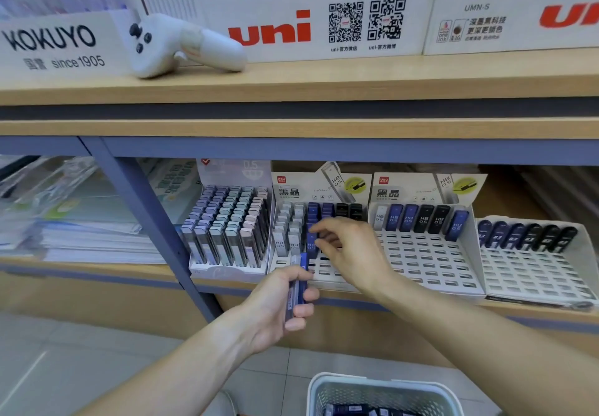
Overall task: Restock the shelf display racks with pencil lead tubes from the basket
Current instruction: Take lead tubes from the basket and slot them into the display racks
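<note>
My left hand (275, 302) grips a few blue pencil lead tubes (299, 281) just in front of the lower shelf. My right hand (348, 252) reaches into the middle white display rack (324, 269) and pinches a blue tube (311, 242) standing in one of its slots. That rack holds white, blue and black tubes in its back rows. A second rack (424, 266) to the right has one back row of tubes and many bare slots. A third rack (534, 269) stands at the far right. The white basket (382, 386) sits on the floor below, with dark tubes inside.
A full rack of pastel-capped tubes (227, 227) stands left of the middle rack. Stacked paper packs (81, 230) fill the shelf's left bay behind a blue upright post (146, 221). On the upper shelf lies a white controller (181, 46) before uni and KOKUYO signs.
</note>
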The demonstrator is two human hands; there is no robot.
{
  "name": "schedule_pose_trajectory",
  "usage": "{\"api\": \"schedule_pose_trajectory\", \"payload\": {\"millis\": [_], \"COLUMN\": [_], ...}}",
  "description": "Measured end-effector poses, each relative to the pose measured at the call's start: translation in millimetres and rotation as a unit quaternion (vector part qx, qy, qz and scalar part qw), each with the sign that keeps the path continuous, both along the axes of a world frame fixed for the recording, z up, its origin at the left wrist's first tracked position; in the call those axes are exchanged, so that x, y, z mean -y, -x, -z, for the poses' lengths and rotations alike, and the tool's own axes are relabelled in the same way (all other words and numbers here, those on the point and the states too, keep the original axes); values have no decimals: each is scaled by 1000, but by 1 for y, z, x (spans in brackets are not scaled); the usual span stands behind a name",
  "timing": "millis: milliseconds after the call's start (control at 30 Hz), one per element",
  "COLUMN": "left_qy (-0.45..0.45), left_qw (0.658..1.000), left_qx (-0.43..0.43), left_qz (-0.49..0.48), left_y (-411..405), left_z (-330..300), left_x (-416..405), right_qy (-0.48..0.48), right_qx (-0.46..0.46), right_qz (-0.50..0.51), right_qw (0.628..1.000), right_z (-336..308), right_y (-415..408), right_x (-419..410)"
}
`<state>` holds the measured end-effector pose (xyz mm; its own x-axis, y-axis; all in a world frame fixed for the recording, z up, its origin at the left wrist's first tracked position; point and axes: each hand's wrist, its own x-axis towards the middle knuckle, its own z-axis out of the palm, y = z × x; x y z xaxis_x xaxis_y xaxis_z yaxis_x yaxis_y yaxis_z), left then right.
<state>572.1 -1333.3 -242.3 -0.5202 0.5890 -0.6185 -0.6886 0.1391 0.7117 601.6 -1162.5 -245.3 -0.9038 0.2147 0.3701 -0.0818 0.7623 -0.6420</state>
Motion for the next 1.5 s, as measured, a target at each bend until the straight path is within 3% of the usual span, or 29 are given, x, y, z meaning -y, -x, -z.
{"api": "schedule_pose_trajectory", "payload": {"millis": [167, 267, 333, 400, 700, 867, 1133, 1500], "left_qy": [-36, -42, -41, -42, -10, 27, 31, 23], "left_qw": [999, 998, 998, 998, 996, 994, 986, 986], "left_qx": [-10, -38, -49, -54, -84, -84, -86, -85], "left_qz": [-9, -25, -25, -16, -37, -69, -137, -142], "left_y": [-4, -5, -5, -7, -11, -9, -11, -8], "left_z": [-3, -2, -1, -2, 0, -2, -5, -6], "left_x": [-6, -8, -8, -9, -15, -17, -14, -13], "right_qy": [-37, 86, 215, 282, 378, 341, 137, 78], "right_qx": [12, 34, 90, 131, 82, 17, -42, -37], "right_qz": [16, 50, 34, 9, 32, 75, 84, 55], "right_qw": [999, 994, 972, 950, 922, 937, 986, 995], "right_z": [-5, -13, -17, -19, -24, -24, -15, -8], "right_y": [-4, -10, -15, -23, -32, -28, -27, -18], "right_x": [1, 3, 2, 0, -15, -19, -20, -19]}}
